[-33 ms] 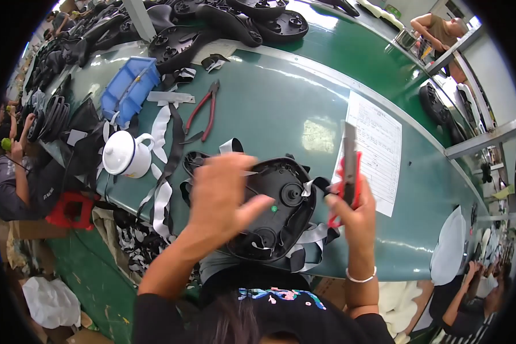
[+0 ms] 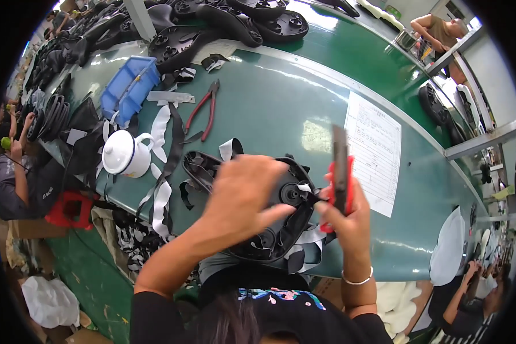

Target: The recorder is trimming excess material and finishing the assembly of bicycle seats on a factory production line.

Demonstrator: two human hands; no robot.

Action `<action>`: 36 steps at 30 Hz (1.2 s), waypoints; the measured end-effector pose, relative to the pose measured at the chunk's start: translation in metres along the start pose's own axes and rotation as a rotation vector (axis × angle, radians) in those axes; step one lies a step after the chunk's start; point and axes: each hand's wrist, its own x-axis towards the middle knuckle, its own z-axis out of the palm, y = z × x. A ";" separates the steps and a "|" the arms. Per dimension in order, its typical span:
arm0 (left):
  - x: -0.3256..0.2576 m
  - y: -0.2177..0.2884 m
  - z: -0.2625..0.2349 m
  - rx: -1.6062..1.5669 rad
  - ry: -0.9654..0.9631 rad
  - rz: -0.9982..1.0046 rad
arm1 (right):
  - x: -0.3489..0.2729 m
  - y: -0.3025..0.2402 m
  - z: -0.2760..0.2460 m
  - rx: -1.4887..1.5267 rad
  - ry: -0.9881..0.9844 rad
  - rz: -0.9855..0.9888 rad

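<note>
My right hand is closed round a red-handled tool with a long dark grey body; motion blur hides its exact kind. A strip of black trim runs by its fingertips, and I cannot tell whether they pinch it. My left hand hovers over a black saddle-shaped plastic shell, thumb spread from the fingers, holding nothing visible. The shell lies hollow side up at the table's near edge, its round mount partly showing. Black-and-white strips hang about its rim. My left hand hides its middle.
On the green table lie red-handled pliers, a metal ruler, a lidded white mug, cut strips and a blue bin. A printed sheet lies right. Black shells pile up behind.
My left hand has moved right across the shell, uncovering its narrow left end. My right hand and the red-handled tool have shifted slightly left, closer to the shell's right rim.
</note>
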 end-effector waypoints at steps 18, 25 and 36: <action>0.033 -0.035 0.012 -1.916 0.272 -0.227 | -0.075 0.023 -0.006 -1.065 -0.012 -0.269; 0.054 -0.029 0.022 0.001 0.195 0.347 | -0.033 0.014 -0.015 -1.099 -0.009 -0.322; 0.055 -0.057 0.023 -1.213 0.213 -0.514 | -0.032 0.000 -0.016 -1.227 -0.046 -0.266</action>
